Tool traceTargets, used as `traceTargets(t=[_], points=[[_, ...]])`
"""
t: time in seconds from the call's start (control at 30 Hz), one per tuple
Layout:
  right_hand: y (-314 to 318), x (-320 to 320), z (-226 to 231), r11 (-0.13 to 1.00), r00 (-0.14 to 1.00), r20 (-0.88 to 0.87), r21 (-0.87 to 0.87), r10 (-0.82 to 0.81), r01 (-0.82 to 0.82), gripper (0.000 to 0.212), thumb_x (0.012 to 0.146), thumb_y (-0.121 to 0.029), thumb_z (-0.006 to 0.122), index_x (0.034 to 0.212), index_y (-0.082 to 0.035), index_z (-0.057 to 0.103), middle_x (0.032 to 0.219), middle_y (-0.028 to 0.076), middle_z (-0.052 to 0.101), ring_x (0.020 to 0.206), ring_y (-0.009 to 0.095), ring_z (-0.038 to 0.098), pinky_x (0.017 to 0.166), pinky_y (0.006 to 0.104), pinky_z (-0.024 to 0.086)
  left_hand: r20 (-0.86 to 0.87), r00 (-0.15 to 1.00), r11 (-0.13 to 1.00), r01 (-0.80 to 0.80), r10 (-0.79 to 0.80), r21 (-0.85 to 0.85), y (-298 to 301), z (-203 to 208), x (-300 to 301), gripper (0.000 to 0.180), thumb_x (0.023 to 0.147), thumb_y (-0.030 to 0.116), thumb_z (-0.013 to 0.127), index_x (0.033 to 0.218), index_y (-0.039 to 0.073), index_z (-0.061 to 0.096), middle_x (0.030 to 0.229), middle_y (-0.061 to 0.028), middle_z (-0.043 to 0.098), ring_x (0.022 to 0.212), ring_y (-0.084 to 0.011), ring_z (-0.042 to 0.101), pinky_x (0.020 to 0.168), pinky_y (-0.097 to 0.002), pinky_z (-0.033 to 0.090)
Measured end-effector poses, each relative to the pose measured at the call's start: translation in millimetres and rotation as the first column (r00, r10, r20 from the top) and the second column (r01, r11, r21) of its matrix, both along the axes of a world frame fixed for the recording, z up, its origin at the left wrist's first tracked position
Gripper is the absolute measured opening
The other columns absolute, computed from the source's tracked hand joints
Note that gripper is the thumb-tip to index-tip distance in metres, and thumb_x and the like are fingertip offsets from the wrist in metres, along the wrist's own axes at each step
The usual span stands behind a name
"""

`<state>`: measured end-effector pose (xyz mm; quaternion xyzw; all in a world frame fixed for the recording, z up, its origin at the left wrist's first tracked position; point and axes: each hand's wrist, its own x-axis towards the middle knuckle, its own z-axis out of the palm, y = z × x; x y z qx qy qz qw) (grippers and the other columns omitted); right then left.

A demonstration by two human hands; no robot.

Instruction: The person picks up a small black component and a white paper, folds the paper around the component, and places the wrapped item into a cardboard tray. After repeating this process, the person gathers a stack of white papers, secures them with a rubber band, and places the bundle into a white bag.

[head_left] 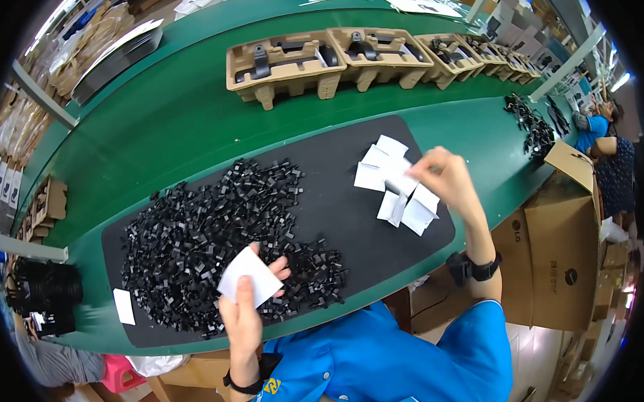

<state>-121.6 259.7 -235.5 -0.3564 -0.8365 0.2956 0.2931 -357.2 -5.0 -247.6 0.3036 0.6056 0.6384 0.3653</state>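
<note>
My left hand (242,321) is closed on a square white paper (248,273), with the thumb on top and the fingers behind it. It hovers over the near part of a wide heap of small black plastic parts (217,233). Farther right, my right hand (447,181) pinches a slightly blurred white paper (402,183) between thumb and fingertips. Just below those fingers lies a loose cluster of white folded papers (417,213), some overlapping. Heap and papers both rest on a black mat (330,179).
Brown moulded trays (286,76) holding black parts line the far side of the green table (164,146). A white card (124,307) lies at the mat's left edge. Black cables (531,126) sit at the right, above an open cardboard box (551,250). Other people are at far right and lower left.
</note>
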Motion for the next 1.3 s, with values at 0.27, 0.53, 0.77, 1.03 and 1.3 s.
traceTargets(t=[0.27,0.53,0.77,1.03,1.3], points=[[46.2,43.3,-54.1,0.967,0.947,0.249,-0.102,-0.201,0.232,0.032,0.084,-0.028,0.067,0.087,0.003,0.070,0.067,0.011,0.063,0.061,0.017,0.053,0.071,0.0326,0.046,0.077,0.988,0.990,0.136,-0.133,-0.035,0.9,0.5,-0.7,0.052,0.102,0.030,0.030,0.138,-0.008,0.034,0.116,-0.0257,0.061,0.099,-0.0288,0.066,0.073,-0.0305,0.056],[40.2,41.1,-53.8,0.986,0.938,0.308,0.090,-0.159,0.138,0.020,0.084,-0.020,0.067,0.089,0.000,0.070,0.082,0.010,0.066,0.079,0.023,0.058,0.082,0.0364,0.046,0.115,0.986,0.992,0.124,-0.121,-0.027,-5.6,-3.3,-3.9,0.058,0.100,0.037,0.035,0.139,-0.007,0.033,0.113,-0.0254,0.062,0.094,-0.0299,0.067,0.068,-0.0315,0.057],[-78.3,-40.9,26.5,0.874,0.928,0.036,0.323,0.371,-0.362,0.068,0.063,-0.018,0.082,0.125,-0.006,0.054,0.118,0.014,0.058,0.107,0.030,0.053,0.089,0.0375,0.043,0.251,0.901,0.934,0.355,-0.354,0.040,6.9,-5.8,7.6,0.047,0.103,0.025,0.031,0.138,-0.006,0.035,0.129,-0.0201,0.054,0.116,-0.0237,0.055,0.099,-0.0338,0.043],[-139.7,-106.9,3.4,0.656,0.832,0.211,0.529,0.513,-0.538,0.071,0.065,-0.022,0.074,0.127,-0.001,0.050,0.129,0.011,0.052,0.112,0.028,0.052,0.095,0.0429,0.045,0.023,0.966,0.966,0.259,-0.259,-0.004,-4.6,-1.0,17.7,0.032,0.100,0.017,0.041,0.120,-0.006,0.051,0.109,-0.0111,0.062,0.102,-0.0152,0.057,0.089,-0.0296,0.045],[-149.4,-105.0,-8.6,0.391,0.879,0.206,0.835,0.431,-0.387,0.035,0.074,-0.029,0.073,0.106,-0.012,0.069,0.122,0.003,0.057,0.111,0.020,0.047,0.094,0.0393,0.047,0.131,0.960,0.964,0.234,-0.249,0.125,-8.2,-1.1,1.7,0.037,0.094,0.004,0.045,0.129,-0.002,0.051,0.125,-0.0126,0.059,0.113,-0.0158,0.054,0.096,-0.0292,0.044]])
